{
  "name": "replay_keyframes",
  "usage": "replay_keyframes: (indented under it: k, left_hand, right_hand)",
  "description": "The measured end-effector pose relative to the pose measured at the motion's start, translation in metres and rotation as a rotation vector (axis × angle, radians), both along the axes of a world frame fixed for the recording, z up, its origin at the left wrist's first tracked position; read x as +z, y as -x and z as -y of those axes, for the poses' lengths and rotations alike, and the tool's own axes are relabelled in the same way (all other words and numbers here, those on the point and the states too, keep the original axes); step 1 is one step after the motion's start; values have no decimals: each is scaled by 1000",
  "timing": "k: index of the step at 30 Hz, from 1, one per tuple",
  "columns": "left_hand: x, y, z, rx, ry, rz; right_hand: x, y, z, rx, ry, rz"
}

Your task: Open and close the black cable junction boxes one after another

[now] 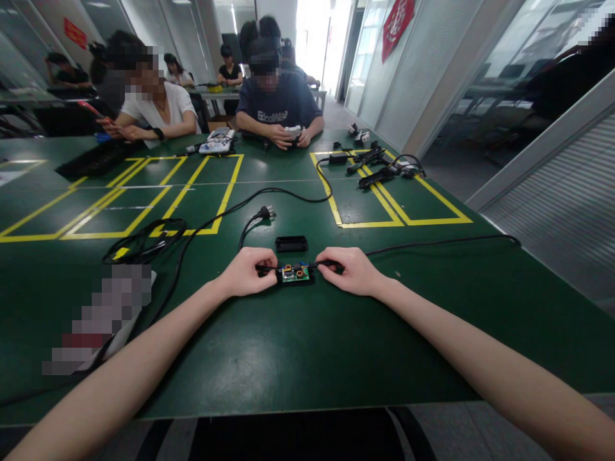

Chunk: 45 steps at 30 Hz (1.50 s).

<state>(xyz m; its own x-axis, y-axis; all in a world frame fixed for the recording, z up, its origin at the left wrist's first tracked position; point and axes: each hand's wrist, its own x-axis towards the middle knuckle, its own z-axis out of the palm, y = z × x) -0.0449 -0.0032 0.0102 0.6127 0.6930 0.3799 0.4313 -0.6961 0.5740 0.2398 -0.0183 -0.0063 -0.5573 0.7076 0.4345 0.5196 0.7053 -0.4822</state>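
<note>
A small green circuit board (295, 275) with copper-wound coils lies in a black plastic case half (311, 280) on the table. At its left end, my left hand (250, 271) pinches a black cable (263, 267) leading to the board. My right hand (350, 271) pinches another black cable (323, 263) at the board's right end. Just beyond the board lies the other black case half (291, 243), its hollow side showing. A power plug (263, 213) on a black cord rests farther back, past my left hand.
The green table (250, 358) carries yellow tape rectangles. A coiled black cable (144, 240) and a blurred-out flat object (103, 317) lie to the left. Black adapters and cables (375, 168) are heaped at the back right. Two people (276, 105) sit across the table, handling things.
</note>
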Motion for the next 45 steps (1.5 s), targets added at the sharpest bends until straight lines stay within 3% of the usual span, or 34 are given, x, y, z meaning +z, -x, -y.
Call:
replay_keyframes:
  k: [9, 15, 36, 45]
  left_hand:
    - [-2, 1, -1, 9, 7, -34]
    - [-9, -1, -4, 164, -130, -30]
    - [-11, 2, -8, 70, -125, -91]
    - [-8, 1, -8, 47, -162, -181]
  right_hand:
    - [-2, 0, -1, -12, -2, 22]
    - [-6, 4, -4, -156, 25, 62]
    - [-6, 1, -8, -76, -113, 130]
    - [-3, 5, -8, -49, -235, 280]
